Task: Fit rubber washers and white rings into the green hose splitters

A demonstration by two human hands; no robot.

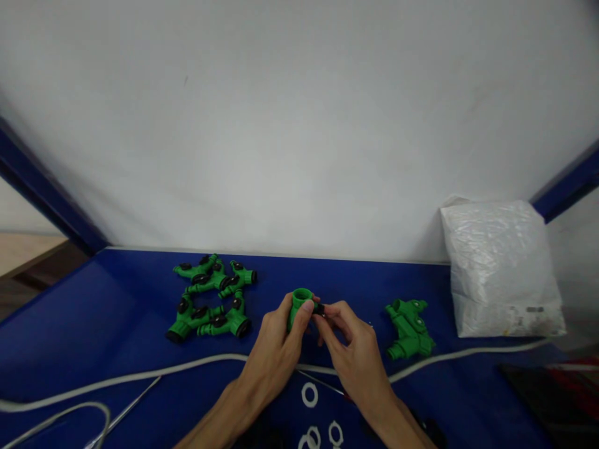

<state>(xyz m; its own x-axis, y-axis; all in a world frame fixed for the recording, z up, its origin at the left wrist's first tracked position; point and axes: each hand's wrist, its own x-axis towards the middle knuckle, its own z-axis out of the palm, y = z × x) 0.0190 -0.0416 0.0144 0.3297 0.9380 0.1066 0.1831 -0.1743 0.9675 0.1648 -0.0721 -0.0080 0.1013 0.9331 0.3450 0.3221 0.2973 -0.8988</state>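
Observation:
My left hand (272, 343) is closed around a green plastic hose splitter body (302, 294), its round open socket facing up. With thumb and fingertips, my right hand (354, 349) pinches a small black knob (319, 308) against the splitter's right side. Whether the knob is seated in it cannot be made out. Several green splitters with black knobs (229, 322) lie in a group on the left of the blue table. To the right of my hands, green splitter bodies (408, 329) without black knobs lie close together. Flat white rings (309, 395) lie below, between my forearms.
A white cable (196, 363) crosses the blue table (131, 312) behind my forearms, and a thin metal rod (135, 402) lies at the left. A white plastic-wrapped package (503, 268) stands at the back right. A pale wall (290, 137) rises behind the table.

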